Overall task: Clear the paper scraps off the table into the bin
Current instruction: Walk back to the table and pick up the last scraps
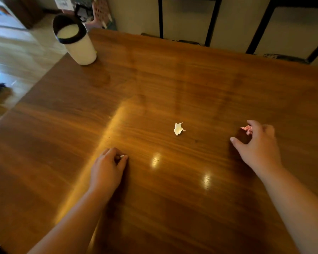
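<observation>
Counter [173, 79]: wood, bin [75, 41] at far-left corner.
Right hand [259, 143]: fingers spread, closing around pink scrap [247, 129].
Left hand [108, 167]: curled on a small white bit [122, 156].
White scrap [178, 128]: loose between hands, nearer the right.

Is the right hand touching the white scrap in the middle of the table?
Apart. The head view shows bare table between the white scrap and the right hand.
</observation>
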